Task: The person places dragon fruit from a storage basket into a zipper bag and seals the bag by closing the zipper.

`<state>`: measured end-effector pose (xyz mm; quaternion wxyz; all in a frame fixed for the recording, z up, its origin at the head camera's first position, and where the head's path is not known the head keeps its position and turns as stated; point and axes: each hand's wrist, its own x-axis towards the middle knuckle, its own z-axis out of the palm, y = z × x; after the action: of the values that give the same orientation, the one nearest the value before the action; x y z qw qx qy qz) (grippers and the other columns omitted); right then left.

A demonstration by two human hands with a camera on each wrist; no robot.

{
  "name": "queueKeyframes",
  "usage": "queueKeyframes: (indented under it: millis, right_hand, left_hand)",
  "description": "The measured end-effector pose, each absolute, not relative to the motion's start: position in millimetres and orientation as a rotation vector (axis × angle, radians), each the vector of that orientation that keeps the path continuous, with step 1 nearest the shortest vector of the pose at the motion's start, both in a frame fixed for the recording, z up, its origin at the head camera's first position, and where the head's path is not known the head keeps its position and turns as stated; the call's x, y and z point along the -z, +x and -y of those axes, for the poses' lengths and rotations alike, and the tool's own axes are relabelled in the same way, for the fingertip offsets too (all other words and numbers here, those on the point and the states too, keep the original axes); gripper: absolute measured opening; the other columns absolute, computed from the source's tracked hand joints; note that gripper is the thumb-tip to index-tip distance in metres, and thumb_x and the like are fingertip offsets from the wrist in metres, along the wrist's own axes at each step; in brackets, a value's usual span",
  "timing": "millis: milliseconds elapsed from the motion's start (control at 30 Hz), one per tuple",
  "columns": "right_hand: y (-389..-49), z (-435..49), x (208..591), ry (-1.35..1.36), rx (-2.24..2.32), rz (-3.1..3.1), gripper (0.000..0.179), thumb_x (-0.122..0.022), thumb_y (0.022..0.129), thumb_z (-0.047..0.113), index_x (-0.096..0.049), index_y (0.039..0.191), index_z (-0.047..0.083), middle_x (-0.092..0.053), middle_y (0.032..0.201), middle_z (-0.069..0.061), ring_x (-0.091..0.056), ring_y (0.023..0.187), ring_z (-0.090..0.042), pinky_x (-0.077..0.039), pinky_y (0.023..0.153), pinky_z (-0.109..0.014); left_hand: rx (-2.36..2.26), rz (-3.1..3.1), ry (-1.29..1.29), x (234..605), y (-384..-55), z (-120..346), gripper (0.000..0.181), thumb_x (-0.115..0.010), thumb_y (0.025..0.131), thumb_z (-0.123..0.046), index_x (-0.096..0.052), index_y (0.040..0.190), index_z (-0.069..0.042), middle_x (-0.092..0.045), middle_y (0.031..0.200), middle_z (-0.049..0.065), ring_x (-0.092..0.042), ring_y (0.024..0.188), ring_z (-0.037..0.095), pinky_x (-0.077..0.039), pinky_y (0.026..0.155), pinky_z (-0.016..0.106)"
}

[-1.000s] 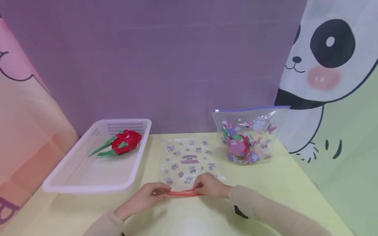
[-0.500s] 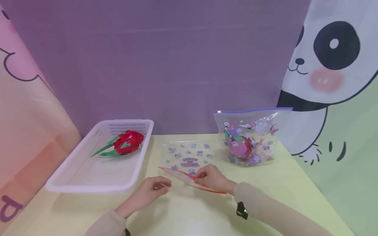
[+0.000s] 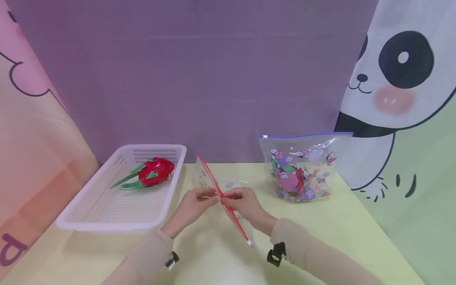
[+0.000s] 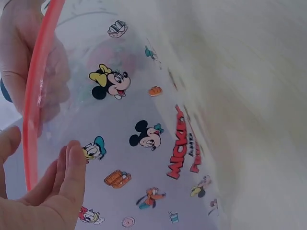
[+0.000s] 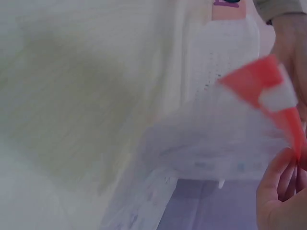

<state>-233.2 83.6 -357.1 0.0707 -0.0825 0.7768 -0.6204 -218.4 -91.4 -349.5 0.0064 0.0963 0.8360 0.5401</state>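
A clear zip bag (image 4: 144, 167) with cartoon prints and a red zip edge is tilted up between my hands at the table's middle. In the head view the red zip edge (image 3: 235, 221) runs slanted, with a white slider (image 3: 249, 242) near its lower end. My right hand (image 3: 246, 204) pinches that edge; its thumb and fingers meet on the red strip in the right wrist view. My left hand (image 3: 194, 206) is right at the edge from the left. In the left wrist view its thumb and fairly straight fingers stand apart, either side of the strip.
To the left a white plastic basket (image 3: 164, 213) holds a shiny red thing (image 3: 156, 172) with long green leaf-like strips. At the back right stands a second clear bag (image 3: 306, 170) with a purple zip, a red and green thing inside. A purple wall backs the pale table (image 3: 221, 257).
Both hands pinched the flat bag's zip edge at first, then my left hand came off it. The bag has since been lifted and turned, and my left hand has moved right, back to the edge.
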Motion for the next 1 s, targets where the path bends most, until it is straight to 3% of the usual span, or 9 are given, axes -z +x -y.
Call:
queueKeyframes:
  millis: [233,367,533,733,900,1000]
  right_hand:
    - [-234.3,-72.0,354.3,-0.274,2.013,-2.33,0.019,-0.068,0.08,0.007,-0.069,0.097,-0.001,-0.069,0.082,-0.006,-0.059,0.068,-0.007,-0.053,0.065,-0.023]
    - [-239.7,-71.3,346.4,-0.236,2.085,-2.388,0.017,-0.069,0.079,0.007,-0.07,0.095,0.0,-0.069,0.082,-0.007,-0.059,0.067,-0.007,-0.053,0.064,-0.023]
    - [-251.1,-75.4,331.5,-0.132,2.145,-2.467,0.016,-0.07,0.079,0.009,-0.069,0.092,0.0,-0.068,0.08,-0.008,-0.06,0.065,-0.007,-0.053,0.063,-0.023]
    - [-266.2,-98.2,308.0,-0.009,2.133,-2.532,0.019,-0.069,0.08,0.011,-0.067,0.095,0.0,-0.066,0.075,-0.002,-0.061,0.061,-0.007,-0.054,0.064,-0.023]
    - [-275.3,-125.5,291.7,-0.112,1.894,-2.639,0.021,-0.066,0.083,0.008,-0.065,0.1,-0.003,-0.067,0.081,-0.009,-0.061,0.061,-0.007,-0.055,0.066,-0.024]
    - [-278.7,-143.1,285.8,-0.134,1.811,-2.667,0.023,-0.064,0.083,0.007,-0.064,0.102,-0.005,-0.066,0.08,-0.007,-0.061,0.062,-0.006,-0.055,0.066,-0.022]
  left_hand:
    - [-1.994,-2.456,0.204,346.8,-229.8,82.6,0.022,-0.061,0.086,-0.011,-0.066,0.106,-0.003,-0.066,0.106,0.012,-0.066,0.09,0.022,-0.053,0.081,0.035]
    - [-2.042,-2.541,0.229,341.6,-244.6,72.2,0.018,-0.061,0.084,-0.006,-0.067,0.1,-0.001,-0.067,0.097,0.014,-0.067,0.082,0.02,-0.053,0.07,0.028]
    - [-1.833,-2.9,0.318,322.9,-264.4,67.2,0.019,-0.067,0.08,-0.009,-0.067,0.097,-0.001,-0.069,0.087,0.013,-0.067,0.077,0.022,-0.053,0.061,0.026]
    - [-1.554,-3.204,0.274,293.6,-271.5,79.5,0.018,-0.067,0.078,-0.011,-0.067,0.094,-0.004,-0.069,0.085,0.009,-0.066,0.077,0.02,-0.052,0.066,0.032]
    - [-1.465,-3.276,0.167,284.1,-264.5,99.6,0.01,-0.066,0.079,-0.012,-0.067,0.088,-0.008,-0.069,0.083,0.009,-0.064,0.077,0.022,-0.049,0.068,0.036]
    - [-1.417,-3.309,0.118,285.9,-261.8,109.2,0.008,-0.066,0.078,-0.013,-0.067,0.083,-0.008,-0.069,0.081,0.01,-0.062,0.076,0.025,-0.046,0.071,0.039]
